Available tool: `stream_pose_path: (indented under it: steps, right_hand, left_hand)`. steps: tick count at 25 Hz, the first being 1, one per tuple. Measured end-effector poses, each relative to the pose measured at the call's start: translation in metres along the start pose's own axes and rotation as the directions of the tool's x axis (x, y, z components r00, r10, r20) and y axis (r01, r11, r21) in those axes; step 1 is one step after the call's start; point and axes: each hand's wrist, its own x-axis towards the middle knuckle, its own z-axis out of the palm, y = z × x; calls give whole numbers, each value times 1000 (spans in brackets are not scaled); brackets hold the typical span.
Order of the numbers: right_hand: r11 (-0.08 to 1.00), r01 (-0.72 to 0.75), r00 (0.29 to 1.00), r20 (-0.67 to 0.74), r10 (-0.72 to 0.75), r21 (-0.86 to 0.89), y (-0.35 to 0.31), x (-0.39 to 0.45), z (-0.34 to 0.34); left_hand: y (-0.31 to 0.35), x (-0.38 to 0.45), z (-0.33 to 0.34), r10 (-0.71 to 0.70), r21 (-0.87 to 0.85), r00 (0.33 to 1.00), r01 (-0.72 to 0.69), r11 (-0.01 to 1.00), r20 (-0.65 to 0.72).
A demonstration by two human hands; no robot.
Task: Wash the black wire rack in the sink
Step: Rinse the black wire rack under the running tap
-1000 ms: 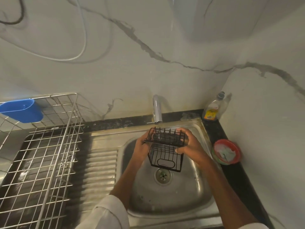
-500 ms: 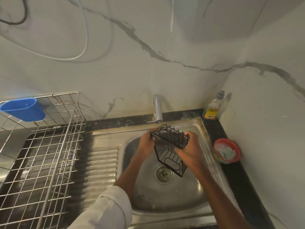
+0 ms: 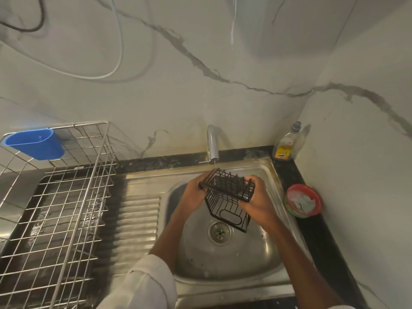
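Both hands are on the black wire rack (image 3: 229, 197), held tilted over the sink (image 3: 223, 259) right under the tap (image 3: 211, 145), likely so water can run through the wires. Left hand (image 3: 193, 195) grips the rack's nine o'clock edge, fingers curled round the wire; right hand (image 3: 258, 200) clamps the three o'clock side. Drain (image 3: 219, 232) sits just below, at six o'clock, with bare basin beyond it. At three o'clock the soap bottle (image 3: 285, 145) and red bowl (image 3: 303, 200) crowd the bench (image 3: 312, 230) edge.
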Motion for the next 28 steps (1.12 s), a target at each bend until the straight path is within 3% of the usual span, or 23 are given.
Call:
stream_pose_path:
  steps: [3,7,13,18,25,28]
  right_hand:
    - [994,17,993,116,-29,104,-10,0,5]
    - [979,-30,972,235,-19,202,-23,16,20]
    - [947,-54,949,311,-50,317,-40,49,44]
    - [874,-151,948,318,-5,462,-40,60,56]
    - [919,-174,919,393,24,352,-72,72,63]
    - [923,-174,893,451,0,344,-70,74,64]
  left_hand:
    - [-11,-21,-5,38,-31,988,-43,999,-147]
    - [-22,-38,-26,-19,-101,974,-4,995,-227]
    - [-29,-60,-61,0,-212,987,-34,977,-158]
    - [-25,-54,-82,-13,-146,999,20,989,46]
    - [-44,-64,-65,-49,-142,962,11,990,-269]
    - [-42,-68,-62,-38,-146,946,-10,989,-322]
